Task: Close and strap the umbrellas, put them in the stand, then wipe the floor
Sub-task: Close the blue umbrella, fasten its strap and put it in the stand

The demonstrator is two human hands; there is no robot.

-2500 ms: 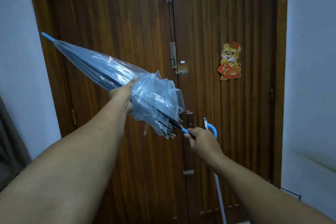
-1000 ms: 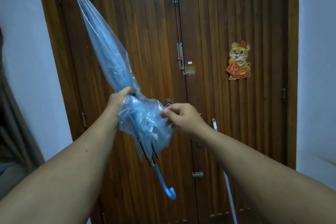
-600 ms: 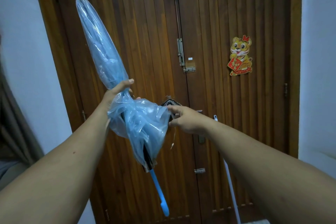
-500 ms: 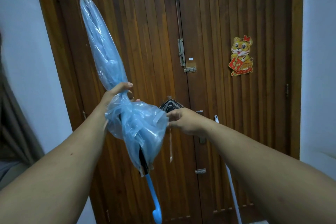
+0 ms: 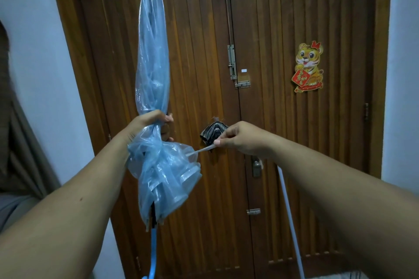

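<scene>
A closed see-through blue umbrella (image 5: pixel 152 61) stands nearly upright in front of the door, tip up and blue handle (image 5: pixel 153 253) down. My left hand (image 5: pixel 149 125) grips it around the middle, bunching the plastic canopy. My right hand (image 5: pixel 240 139) pinches the end of the umbrella's clear strap (image 5: pixel 200 150) and holds it stretched out to the right of the canopy. The loose lower folds (image 5: pixel 167 183) puff out below my left hand. No stand or floor cloth is in view.
A brown wooden double door (image 5: pixel 260 18) fills the view, with a bolt latch (image 5: pixel 231 64), a tiger sticker (image 5: pixel 308 67) and a dark striped item (image 5: pixel 214 132) hanging by the handle. A thin white pole (image 5: pixel 290 222) leans at the door's right. White walls flank both sides.
The umbrella swung from slanted to nearly upright with the handle down. My right hand left the handle, reached the canopy, and drew the strap out to the right.
</scene>
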